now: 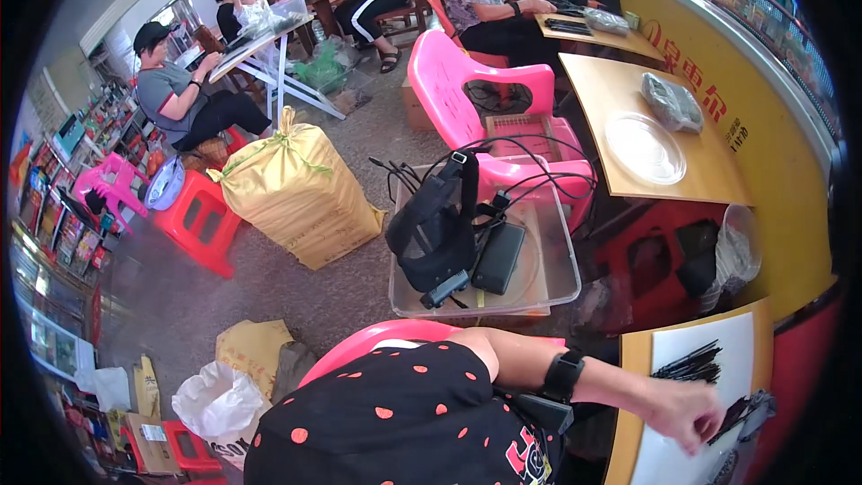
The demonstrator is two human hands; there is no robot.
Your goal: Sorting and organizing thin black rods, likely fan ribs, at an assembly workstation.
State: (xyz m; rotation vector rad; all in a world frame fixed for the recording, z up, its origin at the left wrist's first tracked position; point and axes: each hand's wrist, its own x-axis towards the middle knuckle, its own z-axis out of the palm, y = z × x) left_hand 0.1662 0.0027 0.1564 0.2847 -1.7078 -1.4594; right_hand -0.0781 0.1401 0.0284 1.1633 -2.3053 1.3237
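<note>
Left hand (687,413): bunched up, so I can't tell if it holds anything.
Black strips (738,411): partly behind that hand, too small to name.
White sheet (660,449): runs off the bottom.
Spotted shirt (386,413): cut off at the bottom too.
Pink seat (359,341): mostly hidden behind the shirt.
Person in striped trousers (368,0): head cut off at the top.
Shelves on the far left (58,216): too blurry to tell what they hold.

One white mat (663,456), one harness (433,244)

Thin black strands (687,364), loosely bunched, on white sheet (658,454)
</note>
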